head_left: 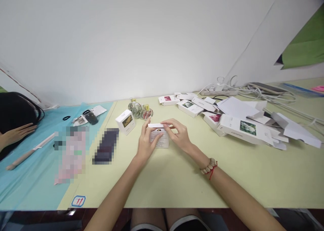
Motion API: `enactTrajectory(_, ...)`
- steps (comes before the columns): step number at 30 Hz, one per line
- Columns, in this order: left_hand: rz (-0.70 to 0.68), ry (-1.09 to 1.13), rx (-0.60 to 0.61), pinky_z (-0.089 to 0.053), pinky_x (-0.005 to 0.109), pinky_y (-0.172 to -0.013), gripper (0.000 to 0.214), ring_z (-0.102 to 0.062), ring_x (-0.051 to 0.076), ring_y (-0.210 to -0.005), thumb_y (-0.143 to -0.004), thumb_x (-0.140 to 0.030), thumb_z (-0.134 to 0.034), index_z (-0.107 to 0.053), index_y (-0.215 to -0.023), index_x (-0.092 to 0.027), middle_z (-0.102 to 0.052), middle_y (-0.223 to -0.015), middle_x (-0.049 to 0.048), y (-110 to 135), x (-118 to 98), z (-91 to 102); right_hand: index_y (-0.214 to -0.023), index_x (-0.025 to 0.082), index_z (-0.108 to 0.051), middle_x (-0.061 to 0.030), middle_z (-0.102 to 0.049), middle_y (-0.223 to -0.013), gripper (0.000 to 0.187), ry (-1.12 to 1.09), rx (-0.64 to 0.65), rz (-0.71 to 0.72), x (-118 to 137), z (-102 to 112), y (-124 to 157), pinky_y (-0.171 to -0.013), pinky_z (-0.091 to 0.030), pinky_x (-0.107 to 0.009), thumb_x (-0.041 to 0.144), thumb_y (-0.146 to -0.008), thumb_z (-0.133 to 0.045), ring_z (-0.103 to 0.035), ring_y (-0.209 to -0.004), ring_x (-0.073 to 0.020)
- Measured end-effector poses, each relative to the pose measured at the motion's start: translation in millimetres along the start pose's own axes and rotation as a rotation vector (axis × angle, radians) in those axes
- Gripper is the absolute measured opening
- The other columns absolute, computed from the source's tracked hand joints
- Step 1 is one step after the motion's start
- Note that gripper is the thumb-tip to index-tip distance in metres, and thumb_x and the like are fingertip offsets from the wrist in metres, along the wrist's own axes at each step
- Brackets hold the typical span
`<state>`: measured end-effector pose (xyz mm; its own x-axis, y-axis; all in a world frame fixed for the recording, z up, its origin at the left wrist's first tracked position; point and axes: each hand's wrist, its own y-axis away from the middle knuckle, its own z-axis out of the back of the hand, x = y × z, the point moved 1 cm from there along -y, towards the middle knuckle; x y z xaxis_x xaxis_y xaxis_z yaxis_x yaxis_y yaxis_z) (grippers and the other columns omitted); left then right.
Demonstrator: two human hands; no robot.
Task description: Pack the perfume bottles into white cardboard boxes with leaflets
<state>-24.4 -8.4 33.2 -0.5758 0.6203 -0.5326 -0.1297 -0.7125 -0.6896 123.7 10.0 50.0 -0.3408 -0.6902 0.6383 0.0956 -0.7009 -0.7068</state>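
A small white box [162, 142] with printed text stands in front of me, its top flap [155, 125] raised. Inside the opening a bit of gold shows, and the rest of the content is hidden. My left hand [146, 141] is closed around the box's left side, thumb at the front. From the right, my right hand [179, 133] pinches the flap's edge between thumb and fingers. Left of my hands stands a closed white box [126, 122] with a dark picture. Behind it are several small glass bottles [138, 110] with gold caps.
Flattened and open white cartons [243, 126] are heaped on the right, near cables and a power strip [219, 90]. A blurred dark object [105, 146] lies left. Another person's hand [19, 136] rests by a knife [30, 151] on blue sheeting.
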Motion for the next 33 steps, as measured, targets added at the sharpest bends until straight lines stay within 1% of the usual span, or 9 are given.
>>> enactTrajectory(6, -0.12, -0.123, -0.125, -0.05, 0.034, -0.085, 0.017, -0.053, 0.02, -0.109, -0.077, -0.028, -0.06, -0.054, -0.089, -0.018, -0.048, -0.119, 0.0095, 2.7, 7.2, 3.4, -0.091, 0.022, -0.06, -0.0036, -0.064, -0.088, 0.014, 0.083, 0.001, 0.102, -3.7, -0.8, 1.5, -0.063, -0.05, -0.026, 0.021, -0.083, -0.049, -0.06, -0.081, -0.0147)
enactTrajectory(11, -0.169, -0.077, -0.144, -0.05, 0.034, -0.085, 0.013, -0.053, 0.018, -0.107, -0.077, -0.024, -0.06, -0.055, -0.088, -0.018, -0.05, -0.115, 0.0089, 3.3, 7.0, 5.4, -0.096, 0.023, -0.06, -0.0042, -0.064, -0.091, 0.019, 0.146, 0.06, 0.247, -7.4, 1.4, 3.7, -0.068, -0.05, -0.026, 0.017, -0.08, -0.051, -0.06, -0.082, -0.0143)
enactTrajectory(14, -0.161, -0.04, -0.138, -0.047, 0.035, -0.089, 0.013, -0.051, 0.018, -0.11, -0.078, -0.023, -0.059, -0.055, -0.089, -0.019, -0.049, -0.113, 0.0089, 2.3, 8.1, 6.2, -0.097, 0.023, -0.06, -0.0044, -0.064, -0.091, 0.021, 0.175, 0.061, 0.279, -9.2, 2.3, 5.5, -0.067, -0.05, -0.025, 0.016, -0.08, -0.051, -0.06, -0.081, -0.0139)
enactTrajectory(17, -0.157, -0.055, -0.105, -0.047, 0.035, -0.089, 0.013, -0.049, 0.019, -0.112, -0.078, -0.024, -0.058, -0.053, -0.089, -0.019, -0.047, -0.115, 0.0095, 1.7, 7.9, 7.0, -0.096, 0.024, -0.061, -0.0041, -0.063, -0.091, 0.021, 0.181, 0.045, 0.289, -9.8, 1.4, 7.0, -0.067, -0.05, -0.025, 0.015, -0.079, -0.052, -0.06, -0.08, -0.0135)
enactTrajectory(22, -0.113, -0.143, 0.069, -0.05, 0.033, -0.081, 0.017, -0.049, 0.021, -0.112, -0.082, -0.025, -0.052, -0.049, -0.098, -0.019, -0.041, -0.125, 0.0118, 0.8, 1.3, 7.8, -0.095, 0.023, -0.06, -0.0043, -0.062, -0.092, 0.02, 0.161, 0.049, 0.284, -7.7, -1.0, 6.8, -0.069, -0.05, -0.026, 0.015, -0.079, -0.051, -0.06, -0.082, -0.0138)
enactTrajectory(25, -0.093, -0.151, 0.087, -0.051, 0.03, -0.077, 0.017, -0.051, 0.02, -0.109, -0.083, -0.025, -0.05, -0.049, -0.099, -0.02, -0.038, -0.128, 0.0124, 0.2, -0.8, 8.0, -0.096, 0.023, -0.058, -0.0046, -0.061, -0.092, 0.02, 0.144, 0.059, 0.269, -6.5, -1.6, 6.5, -0.069, -0.05, -0.026, 0.015, -0.08, -0.05, -0.06, -0.084, -0.0141)
enactTrajectory(28, -0.145, -0.158, 0.051, -0.05, 0.03, -0.079, 0.014, -0.052, 0.019, -0.108, -0.083, -0.024, -0.051, -0.052, -0.096, -0.019, -0.037, -0.129, 0.012, 0.1, 0.6, 7.6, -0.097, 0.023, -0.058, -0.0046, -0.06, -0.093, 0.02, 0.149, 0.066, 0.262, -7.1, -1.9, 7.3, -0.07, -0.05, -0.026, 0.015, -0.081, -0.049, -0.059, -0.085, -0.0138)
enactTrajectory(31, -0.211, -0.176, -0.035, -0.049, 0.032, -0.085, 0.009, -0.049, 0.02, -0.113, -0.081, -0.023, -0.054, -0.054, -0.089, -0.019, -0.039, -0.126, 0.0107, 0.6, 2.2, 7.8, -0.098, 0.023, -0.058, -0.0048, -0.06, -0.094, 0.021, 0.164, 0.066, 0.255, -8.9, -2.5, 8.7, -0.07, -0.05, -0.026, 0.015, -0.081, -0.05, -0.059, -0.086, -0.0139)
enactTrajectory(33, -0.22, -0.184, -0.081, -0.049, 0.032, -0.085, 0.008, -0.048, 0.019, -0.113, -0.08, -0.023, -0.056, -0.055, -0.086, -0.019, -0.041, -0.123, 0.0103, 1.1, 2.2, 7.6, -0.099, 0.023, -0.057, -0.005, -0.06, -0.095, 0.021, 0.171, 0.06, 0.257, -9.9, -3.1, 9.4, -0.07, -0.05, -0.026, 0.015, -0.081, -0.049, -0.059, -0.087, -0.0144)
